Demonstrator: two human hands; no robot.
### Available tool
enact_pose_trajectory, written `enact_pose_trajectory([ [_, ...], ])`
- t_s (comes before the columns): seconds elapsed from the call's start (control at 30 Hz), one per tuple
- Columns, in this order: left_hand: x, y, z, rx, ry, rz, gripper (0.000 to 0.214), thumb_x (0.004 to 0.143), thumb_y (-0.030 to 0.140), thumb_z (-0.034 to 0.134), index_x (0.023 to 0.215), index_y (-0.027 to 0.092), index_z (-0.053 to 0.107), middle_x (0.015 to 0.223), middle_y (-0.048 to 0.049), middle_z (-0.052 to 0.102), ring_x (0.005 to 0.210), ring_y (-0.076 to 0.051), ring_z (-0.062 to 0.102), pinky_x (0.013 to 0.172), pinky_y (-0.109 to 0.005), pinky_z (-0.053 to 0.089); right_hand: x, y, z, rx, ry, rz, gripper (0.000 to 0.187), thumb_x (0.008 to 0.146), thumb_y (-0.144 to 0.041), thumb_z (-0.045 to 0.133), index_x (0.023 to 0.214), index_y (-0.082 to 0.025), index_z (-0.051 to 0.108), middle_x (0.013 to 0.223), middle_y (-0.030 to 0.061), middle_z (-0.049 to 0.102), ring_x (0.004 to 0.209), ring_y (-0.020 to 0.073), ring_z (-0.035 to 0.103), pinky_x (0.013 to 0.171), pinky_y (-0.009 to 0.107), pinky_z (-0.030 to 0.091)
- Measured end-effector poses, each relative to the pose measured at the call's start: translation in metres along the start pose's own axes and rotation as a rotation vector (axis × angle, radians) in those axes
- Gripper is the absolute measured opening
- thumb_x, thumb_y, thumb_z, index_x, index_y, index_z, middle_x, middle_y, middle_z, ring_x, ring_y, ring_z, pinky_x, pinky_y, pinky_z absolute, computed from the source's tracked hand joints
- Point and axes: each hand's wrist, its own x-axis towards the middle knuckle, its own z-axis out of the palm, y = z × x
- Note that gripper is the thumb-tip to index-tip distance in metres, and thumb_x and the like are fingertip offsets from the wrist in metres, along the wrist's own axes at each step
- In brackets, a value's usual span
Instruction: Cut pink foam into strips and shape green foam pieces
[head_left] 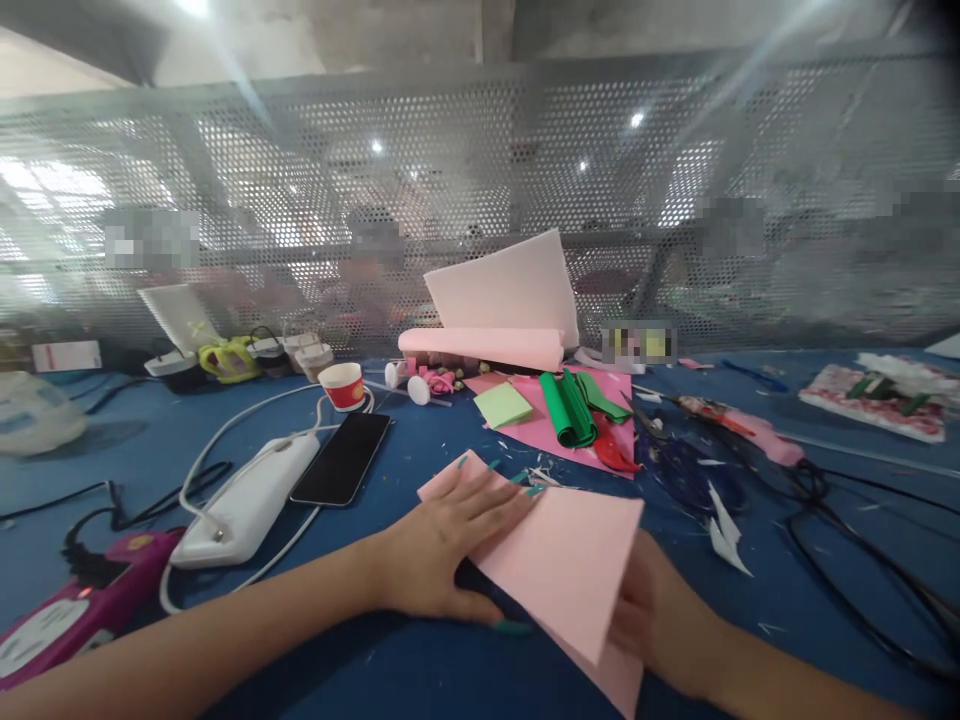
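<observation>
Although much of it is covered by the hands, a pink sheet [570, 570] is seen low in the middle of the frame, lying on the blue tabletop [420, 680] with its right part raised and folded over. The left hand [442, 545] is laid flat on the sheet's left part, fingers spread wide, pinning it down. The right hand [660, 620] is placed at the sheet's lower right edge; its fingers are hidden behind the raised flap, so whether the edge is pinched cannot be told.

The sheet is judged thin, light and limp, likely craft foam or paper. It would bend under its own weight, slide on the smooth tabletop unless pressed, and crease or tear if pulled hard. It is best taken by an edge or corner between thumb and fingertips, with a flat palm on the other part.

Higher in the frame, a black phone [341, 458] and green rolls [568, 408] are set apart from the hands, with white scraps [724, 530] to the right.
</observation>
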Motion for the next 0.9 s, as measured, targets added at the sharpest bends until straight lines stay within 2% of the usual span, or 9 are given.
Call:
enact_pose_trajectory([
  [0.1,-0.001,-0.003,0.004,0.025,0.0,-0.058,0.075,0.08,0.056,0.049,0.143,0.026,0.022,0.147,-0.0076,0.031,0.134,-0.03,0.029,0.111,-0.052,0.012,0.005,0.021,-0.011,-0.012,0.062,0.056,0.037,0.086,-0.037,0.047,0.114,-0.013,0.053,0.111,0.0151,0.062,0.102,0.0246,0.059,0.081,0.041,0.051],
  [0.2,0.0,-0.003,0.003,0.044,-0.01,-0.054,0.064,0.084,0.052,0.046,0.141,0.029,0.028,0.144,-0.0056,0.037,0.133,-0.029,0.03,0.11,-0.051,0.015,0.018,0.056,-0.017,-0.284,0.266,0.04,0.039,0.083,-0.03,0.051,0.119,-0.015,0.05,0.116,0.0159,0.057,0.111,0.0283,0.05,0.095,0.049,0.038],
  [0.23,0.0,-0.002,0.002,0.055,-0.012,-0.038,0.064,0.083,0.053,0.045,0.141,0.03,0.029,0.144,-0.0057,0.037,0.133,-0.03,0.031,0.11,-0.051,0.015,0.022,0.067,-0.018,-0.381,0.266,0.042,0.042,0.083,-0.029,0.051,0.123,-0.016,0.048,0.119,0.0159,0.055,0.114,0.029,0.047,0.098,0.05,0.034],
  [0.27,0.0,-0.002,0.002,0.068,-0.012,-0.018,0.064,0.083,0.054,0.046,0.14,0.031,0.03,0.144,-0.0059,0.037,0.132,-0.031,0.031,0.109,-0.052,0.016,0.025,0.077,-0.019,-0.464,0.244,0.063,0.045,0.084,-0.03,0.051,0.126,-0.017,0.047,0.123,0.0158,0.052,0.118,0.0305,0.044,0.099,0.052,0.031],
  [0.33,-0.001,-0.002,0.001,0.097,0.001,0.025,0.064,0.082,0.056,0.046,0.139,0.033,0.031,0.144,-0.0066,0.037,0.131,-0.032,0.032,0.108,-0.054,0.016,0.028,0.092,-0.019,-0.598,0.085,0.133,0.044,0.086,-0.036,0.048,0.128,-0.024,0.05,0.132,0.0135,0.047,0.124,0.0354,0.035,0.1,0.059,0.023],
  [0.47,-0.003,-0.002,0.002,0.119,0.048,0.066,0.06,0.083,0.054,0.045,0.138,0.034,0.034,0.141,-0.0079,0.04,0.128,-0.033,0.037,0.106,-0.055,0.019,0.024,0.104,-0.015,-0.626,-0.155,0.258,0.041,0.088,-0.043,0.043,0.125,-0.028,0.054,0.124,0.0072,0.059,0.123,0.0373,0.036,0.096,0.071,0.013],
  [0.63,-0.004,0.0,0.001,0.163,0.046,0.065,0.058,0.085,0.053,0.042,0.139,0.034,0.032,0.141,-0.0078,0.04,0.128,-0.034,0.035,0.106,-0.056,0.019,0.023,0.098,-0.009,-0.675,-0.189,0.223,0.033,0.089,-0.031,0.042,0.115,-0.025,0.062,0.119,0.0038,0.063,0.125,0.0379,0.035,0.095,0.075,0.004],
  [0.77,0.0,0.003,-0.004,0.315,-0.004,0.163,0.061,0.083,0.057,0.042,0.139,0.039,0.027,0.138,-0.0089,0.042,0.124,-0.036,0.04,0.103,-0.057,0.024,0.025,0.088,-0.004,-0.733,-0.224,0.189,0.032,0.086,-0.036,0.047,0.109,-0.024,0.066,0.12,0.0067,0.062,0.125,0.042,0.033,0.093,0.076,-0.001],
  [0.9,0.004,0.007,-0.007,0.471,-0.022,0.258,0.053,0.092,0.039,0.034,0.142,0.035,0.021,0.132,-0.013,0.047,0.121,-0.031,0.045,0.099,-0.045,0.037,0.025,0.085,0.0,-0.731,-0.219,0.168,0.031,0.086,-0.035,0.049,0.106,-0.02,0.068,0.13,0.0097,0.054,0.126,0.0434,0.032,0.095,0.075,0.002],
])
